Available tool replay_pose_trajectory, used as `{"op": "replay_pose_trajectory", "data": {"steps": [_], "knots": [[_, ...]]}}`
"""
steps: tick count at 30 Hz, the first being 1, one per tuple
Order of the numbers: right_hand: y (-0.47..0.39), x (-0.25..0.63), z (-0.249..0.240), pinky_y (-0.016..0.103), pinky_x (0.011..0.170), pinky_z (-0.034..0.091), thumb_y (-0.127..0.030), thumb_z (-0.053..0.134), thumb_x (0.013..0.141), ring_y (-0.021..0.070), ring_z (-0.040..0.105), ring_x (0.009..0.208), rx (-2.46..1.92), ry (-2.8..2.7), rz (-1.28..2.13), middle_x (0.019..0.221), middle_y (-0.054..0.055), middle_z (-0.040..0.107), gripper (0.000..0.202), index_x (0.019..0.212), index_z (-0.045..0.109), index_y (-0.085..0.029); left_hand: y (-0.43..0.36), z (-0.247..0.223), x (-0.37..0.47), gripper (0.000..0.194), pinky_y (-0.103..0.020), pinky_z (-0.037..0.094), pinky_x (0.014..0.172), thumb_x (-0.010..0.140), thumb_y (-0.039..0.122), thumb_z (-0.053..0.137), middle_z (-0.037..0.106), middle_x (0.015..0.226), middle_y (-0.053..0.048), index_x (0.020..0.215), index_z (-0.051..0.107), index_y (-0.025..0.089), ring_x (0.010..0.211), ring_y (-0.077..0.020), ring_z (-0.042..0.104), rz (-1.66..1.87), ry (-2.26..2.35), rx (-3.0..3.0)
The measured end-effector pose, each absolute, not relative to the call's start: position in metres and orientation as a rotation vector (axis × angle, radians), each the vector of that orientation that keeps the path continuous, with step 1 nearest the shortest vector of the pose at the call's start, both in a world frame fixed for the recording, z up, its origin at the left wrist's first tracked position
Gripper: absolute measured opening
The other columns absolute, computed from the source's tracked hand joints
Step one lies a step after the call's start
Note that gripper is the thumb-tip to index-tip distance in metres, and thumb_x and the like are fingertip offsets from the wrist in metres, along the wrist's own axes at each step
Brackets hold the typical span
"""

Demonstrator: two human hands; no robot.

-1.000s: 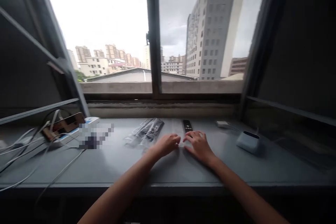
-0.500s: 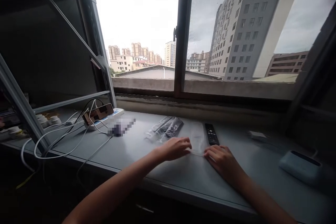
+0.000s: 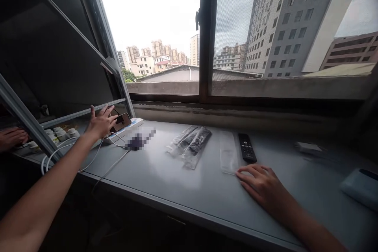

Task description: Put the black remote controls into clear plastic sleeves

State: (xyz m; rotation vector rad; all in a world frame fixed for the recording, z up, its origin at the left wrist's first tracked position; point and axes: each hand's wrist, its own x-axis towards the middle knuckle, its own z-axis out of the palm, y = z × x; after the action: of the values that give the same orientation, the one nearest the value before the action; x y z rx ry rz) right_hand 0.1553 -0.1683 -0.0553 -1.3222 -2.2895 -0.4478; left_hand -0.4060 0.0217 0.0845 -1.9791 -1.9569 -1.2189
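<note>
My left hand (image 3: 102, 123) is raised at the left with its fingers spread, empty, in front of a phone (image 3: 121, 122) that leans on a white power strip (image 3: 134, 123). Whether any finger touches the phone I cannot tell. My right hand (image 3: 261, 185) rests low over the table, fingers stretched out and apart. Its fingertips touch the near right corner of a clear plastic sleeve (image 3: 228, 157), which lies flat. Just right of the sleeve is a black remote control (image 3: 247, 148). Dark items in clear plastic bags (image 3: 191, 143) lie left of the sleeve.
White cables (image 3: 113, 165) run over the table's left side, near a pixelated patch. Metal shelf posts (image 3: 113, 63) stand there, with small white bottles (image 3: 60, 134) and another person's hand (image 3: 13, 138) beyond. At right are a small white box (image 3: 308, 147) and a light-blue device (image 3: 360, 187).
My left hand has let go of the sleeve's edge and moved far left to the phone, fingers spreading. My right hand stays at the sleeve's corner. The view has shifted slightly.
</note>
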Motion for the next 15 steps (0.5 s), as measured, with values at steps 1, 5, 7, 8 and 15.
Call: {"op": "replay_pose_trajectory", "data": {"steps": [1, 5, 7, 8, 15], "knots": [[-0.169, 0.156, -0.055, 0.039, 0.087, 0.041, -0.026, 0.042, 0.096, 0.0234, 0.061, 0.103, -1.32, -2.286, -0.449, 0.109, 0.007, 0.069, 0.031, 0.11, 0.07, -0.026, 0.024, 0.082, -0.415, 0.041, -0.057, 0.007, 0.111, 0.102, 0.022, 0.028, 0.06, 0.127, 0.002, 0.091, 0.065, 0.009, 0.143, -0.0194, 0.021, -1.081, -1.951, -2.009], [-0.172, 0.158, -0.052, 0.039, 0.087, 0.043, -0.028, 0.041, 0.096, 0.0238, 0.059, 0.107, -1.327, -2.305, -0.428, 0.114, 0.007, 0.067, 0.032, 0.113, 0.068, -0.025, 0.039, 0.065, -0.444, 0.039, -0.051, 0.002, 0.114, 0.101, 0.035, 0.035, 0.037, 0.153, -0.007, 0.109, 0.066, 0.014, 0.147, -0.021, 0.014, -0.59, -1.698, -2.138], [-0.173, 0.158, -0.05, 0.039, 0.087, 0.043, -0.028, 0.04, 0.097, 0.0232, 0.059, 0.107, -1.332, -2.326, -0.407, 0.114, 0.007, 0.067, 0.032, 0.114, 0.067, -0.024, 0.048, 0.057, -0.454, 0.039, -0.048, -0.001, 0.115, 0.1, 0.037, 0.037, 0.023, 0.158, -0.01, 0.12, 0.062, 0.015, 0.148, -0.0194, 0.008, -0.451, -1.613, -2.138], [-0.174, 0.158, -0.049, 0.038, 0.087, 0.043, -0.028, 0.04, 0.098, 0.0228, 0.06, 0.107, -1.334, -2.332, -0.399, 0.114, 0.006, 0.067, 0.032, 0.115, 0.066, -0.024, 0.052, 0.053, -0.457, 0.04, -0.048, -0.002, 0.115, 0.1, 0.037, 0.035, 0.019, 0.159, -0.011, 0.124, 0.059, 0.015, 0.148, -0.0182, 0.006, -0.411, -1.592, -2.13], [-0.176, 0.158, -0.047, 0.038, 0.085, 0.042, -0.025, 0.035, 0.099, 0.0205, 0.063, 0.098, -1.31, -2.309, -0.397, 0.109, 0.005, 0.069, 0.035, 0.125, 0.059, -0.024, 0.063, 0.036, -0.461, 0.044, -0.053, -0.011, 0.113, 0.1, 0.033, 0.032, 0.019, 0.158, -0.015, 0.123, 0.057, 0.007, 0.149, -0.0185, 0.0, -0.38, -1.58, -2.076]]}}
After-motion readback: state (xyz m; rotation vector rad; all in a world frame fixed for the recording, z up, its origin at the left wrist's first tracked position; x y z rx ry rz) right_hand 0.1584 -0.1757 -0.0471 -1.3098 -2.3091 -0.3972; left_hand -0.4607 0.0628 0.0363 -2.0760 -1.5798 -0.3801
